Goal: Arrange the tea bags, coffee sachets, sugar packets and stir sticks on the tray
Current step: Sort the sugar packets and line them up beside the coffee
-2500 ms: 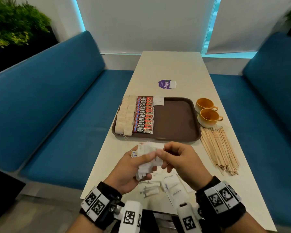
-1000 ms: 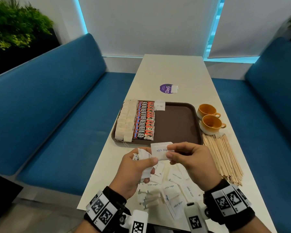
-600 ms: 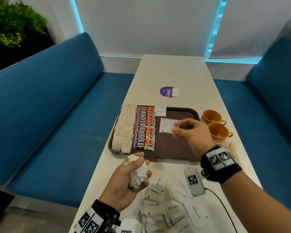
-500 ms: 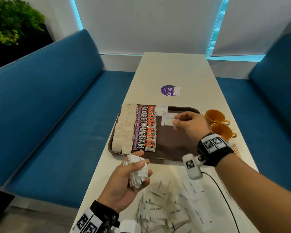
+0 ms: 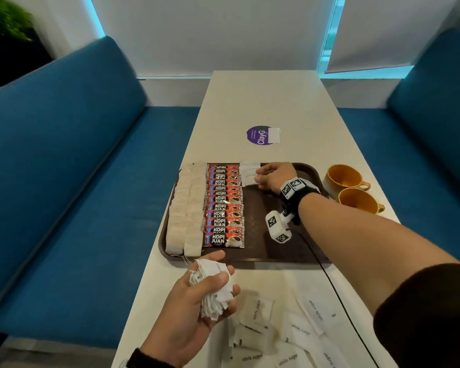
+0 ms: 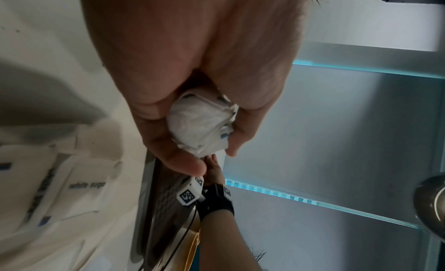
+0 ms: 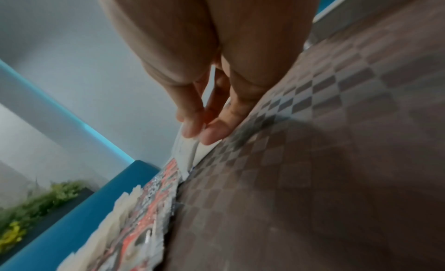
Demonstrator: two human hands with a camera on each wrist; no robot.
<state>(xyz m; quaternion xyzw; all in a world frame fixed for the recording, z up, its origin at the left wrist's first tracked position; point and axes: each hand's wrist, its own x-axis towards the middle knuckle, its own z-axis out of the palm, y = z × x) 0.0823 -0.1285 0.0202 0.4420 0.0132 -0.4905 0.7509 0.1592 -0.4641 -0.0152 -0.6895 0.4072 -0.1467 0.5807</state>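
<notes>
- Right hand [image 5: 275,176] grip: pinches one sugar packet [image 5: 250,179] at tray [image 5: 282,251] far end, just beside coffee sachets [image 5: 223,205].
- Left hand [image 5: 194,301] grip: holds spare sugar packets [image 5: 213,285], near tray front edge, nearer the counter [image 5: 263,102] pile.
- Packet column likely extends toward tray front.

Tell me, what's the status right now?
Right hand pinching a sugar packet down on the tray, beside the coffee sachets. Left hand gripping a bunch of packets. Nothing in the way.

Stir sticks hidden behind right forearm [image 5: 356,235].
</notes>
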